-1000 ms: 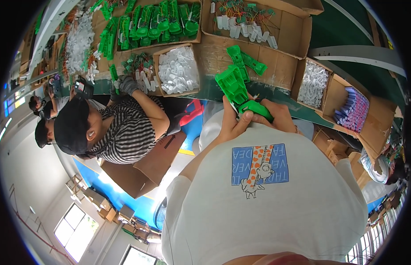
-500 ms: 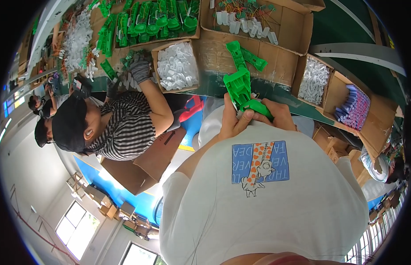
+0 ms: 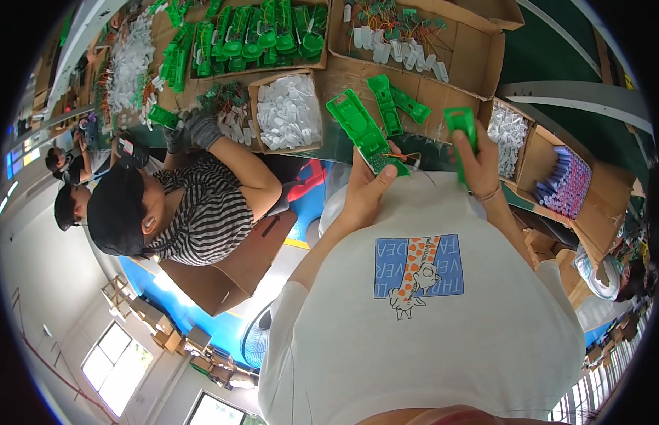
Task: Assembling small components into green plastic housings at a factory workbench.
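Observation:
My left hand [image 3: 365, 190] grips the lower end of a long green plastic housing [image 3: 354, 117], its hollow inside facing up. At that end, by my thumb, sit a green circuit board [image 3: 383, 162] and thin wires [image 3: 412, 156], some of them orange. Off to the right, my right hand [image 3: 479, 164] is closed around a separate green plastic shell [image 3: 457, 120], held upright and apart from the housing. Just beyond the housing, two more narrow green shells, one upright [image 3: 384, 105] and one slanted [image 3: 411, 105], lie on cardboard.
Far left of me, a cardboard tray holds several green housings [image 3: 266, 32]. Boxes contain white plastic pieces [image 3: 288, 110], wired boards [image 3: 407, 46], small clear parts [image 3: 507, 138] and purple cylinders [image 3: 564, 184]. A co-worker in a striped shirt [image 3: 202, 205] works at my left with gloved hands [image 3: 203, 129].
My hands have parted. The right has moved rightward carrying a green shell, while the left keeps the housing, now turned so its inside, board and wires show.

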The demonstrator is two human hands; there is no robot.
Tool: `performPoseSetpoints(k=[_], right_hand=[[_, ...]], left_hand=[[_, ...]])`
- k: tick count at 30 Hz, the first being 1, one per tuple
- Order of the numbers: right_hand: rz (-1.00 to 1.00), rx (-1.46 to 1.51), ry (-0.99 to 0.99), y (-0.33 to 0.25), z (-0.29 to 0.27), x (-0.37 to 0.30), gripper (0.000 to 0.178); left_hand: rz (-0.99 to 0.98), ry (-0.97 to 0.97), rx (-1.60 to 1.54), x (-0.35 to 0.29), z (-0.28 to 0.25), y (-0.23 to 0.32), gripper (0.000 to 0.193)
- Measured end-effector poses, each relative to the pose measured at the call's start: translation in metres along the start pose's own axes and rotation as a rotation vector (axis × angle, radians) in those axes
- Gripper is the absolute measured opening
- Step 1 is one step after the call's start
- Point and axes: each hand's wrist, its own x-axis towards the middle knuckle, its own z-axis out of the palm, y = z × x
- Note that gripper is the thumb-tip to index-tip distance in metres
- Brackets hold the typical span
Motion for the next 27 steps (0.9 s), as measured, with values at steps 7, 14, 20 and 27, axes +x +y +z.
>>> performPoseSetpoints(k=[7,14,20,27], right_hand=[[-0.377,-0.965,0.436,0.172,-0.036,0.073,0.035],[-0.015,0.582,-0.645,0.015,0.026,0.028,0.054],[0.222,0.750,-0.765,-0.025,-0.021,0.025,0.055],[-0.043,0.677,-0.575,-0.048,-0.025,0.043,0.035]], left_hand=[[-0.075,-0.209,-0.212,0.016,0.005,0.018,0.066],[-0.074,-0.145,-0.256,0.016,0.013,0.036,0.050],[0.019,-0.079,-0.190,0.016,-0.012,0.051,0.044],[0.049,-0.133,-0.132,0.016,-0.014,0.052,0.048]])
